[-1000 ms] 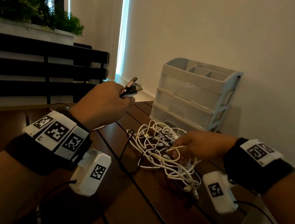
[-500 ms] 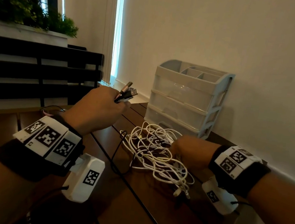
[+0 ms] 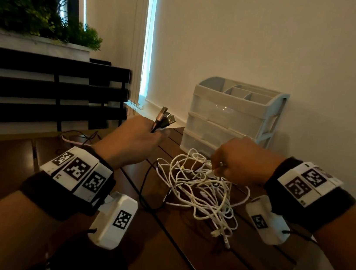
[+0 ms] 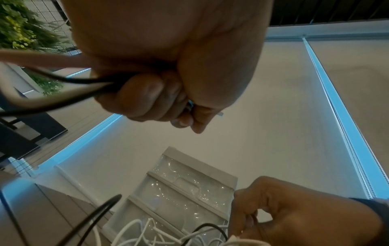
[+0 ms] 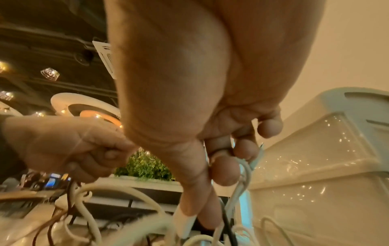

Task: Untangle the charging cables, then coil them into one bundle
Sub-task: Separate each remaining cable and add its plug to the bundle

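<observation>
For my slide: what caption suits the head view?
Left hand grips plug ends; right hand picks at tangled white cables.

Under my view, the dark brown slatted wooden table (image 3: 180,258) shows a smooth, faintly glossy finish. The tangled white rubbery charging cables (image 3: 201,190) look matt, ending in smooth white plastic plugs. I see shiny metal USB connector tips (image 3: 166,119), one with a brushed rose-gold sleeve. The pale grey plastic drawer organiser (image 3: 231,119) has a matt frame and glossy, translucent drawer fronts. My black wristbands (image 3: 60,200) look like soft cloth.
</observation>
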The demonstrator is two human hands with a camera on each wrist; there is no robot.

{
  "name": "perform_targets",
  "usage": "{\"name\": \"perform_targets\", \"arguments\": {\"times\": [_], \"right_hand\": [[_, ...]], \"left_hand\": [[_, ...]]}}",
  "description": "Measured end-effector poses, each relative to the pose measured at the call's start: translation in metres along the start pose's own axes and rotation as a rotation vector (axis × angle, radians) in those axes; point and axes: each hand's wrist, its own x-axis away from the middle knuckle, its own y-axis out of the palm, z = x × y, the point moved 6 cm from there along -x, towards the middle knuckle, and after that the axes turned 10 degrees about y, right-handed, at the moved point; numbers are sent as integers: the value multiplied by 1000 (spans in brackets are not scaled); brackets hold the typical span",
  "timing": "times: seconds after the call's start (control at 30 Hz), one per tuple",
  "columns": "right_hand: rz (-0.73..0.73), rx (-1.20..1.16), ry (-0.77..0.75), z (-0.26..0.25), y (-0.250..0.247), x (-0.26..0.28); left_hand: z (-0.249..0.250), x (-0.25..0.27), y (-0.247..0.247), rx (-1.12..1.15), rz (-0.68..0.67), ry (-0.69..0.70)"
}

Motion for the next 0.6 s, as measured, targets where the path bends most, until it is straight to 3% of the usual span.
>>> {"name": "perform_targets", "arguments": {"times": [0.2, 0.3, 0.47, 0.6], "right_hand": [[83, -361, 161, 5, -20, -10], [89, -478, 162, 1, -24, -14], [52, -994, 157, -11, -22, -12], [61, -1123, 171, -28, -16, -15]], "left_hand": [[-7, 0, 3, 224, 30, -87], [-11, 1, 9, 398, 3, -172], [-11, -1, 19, 556, -72, -215], [-10, 2, 27, 706, -91, -229]]}}
